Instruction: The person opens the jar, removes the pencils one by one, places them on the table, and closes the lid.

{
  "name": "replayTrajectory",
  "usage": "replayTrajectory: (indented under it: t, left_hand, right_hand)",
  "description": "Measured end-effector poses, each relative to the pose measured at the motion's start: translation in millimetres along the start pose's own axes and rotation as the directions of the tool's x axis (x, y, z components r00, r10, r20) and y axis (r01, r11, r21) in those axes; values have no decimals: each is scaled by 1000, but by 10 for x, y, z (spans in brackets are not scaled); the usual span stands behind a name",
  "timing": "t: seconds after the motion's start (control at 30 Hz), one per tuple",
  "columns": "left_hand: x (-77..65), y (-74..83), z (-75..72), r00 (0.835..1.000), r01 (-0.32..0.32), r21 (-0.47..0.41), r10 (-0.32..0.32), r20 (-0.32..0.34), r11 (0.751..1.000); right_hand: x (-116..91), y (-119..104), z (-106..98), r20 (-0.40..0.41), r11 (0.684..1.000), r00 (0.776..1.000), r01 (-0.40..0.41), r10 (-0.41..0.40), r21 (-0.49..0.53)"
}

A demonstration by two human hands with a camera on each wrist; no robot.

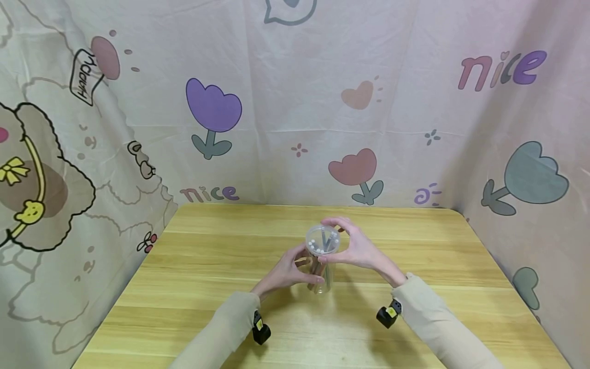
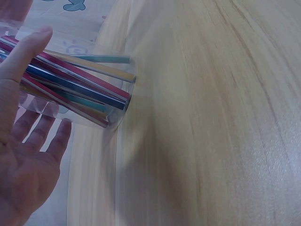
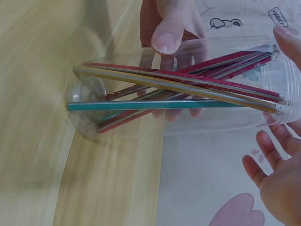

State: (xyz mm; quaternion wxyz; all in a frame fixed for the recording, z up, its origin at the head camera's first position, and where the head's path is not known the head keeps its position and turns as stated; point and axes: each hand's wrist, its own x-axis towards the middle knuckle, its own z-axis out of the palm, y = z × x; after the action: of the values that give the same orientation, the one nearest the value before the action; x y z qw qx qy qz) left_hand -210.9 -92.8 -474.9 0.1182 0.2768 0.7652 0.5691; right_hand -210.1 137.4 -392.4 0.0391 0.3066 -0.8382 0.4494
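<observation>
Cupping the clear pencil jar [image 1: 328,275] at its side: left hand [image 1: 287,271]. Right hand [image 1: 359,251] is gripping the top. Looking light, stiff, slippery; waist is seeming surest hold.

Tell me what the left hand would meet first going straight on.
The clear jar holding pencils: it lies in the left hand's line, between thumb and fingers, so the way looks blocked almost at once. Whether the palm already touches it is unclear.
</observation>
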Motion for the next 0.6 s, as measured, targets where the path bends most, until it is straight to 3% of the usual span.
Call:
replayTrajectory:
  t: [0.2, 0.6]
  left_hand:
    - [-5, 11, -6, 1000, 28, -4, -28, 4, 1000]
    - [3, -10, -11, 1000, 12, 2, -12, 16, 1000]
  right_hand:
    - [-5, -6, -6, -12, 1000, 1000, 18, -18, -14]
    - [10, 17, -43, 48, 999, 999, -2, 0, 36]
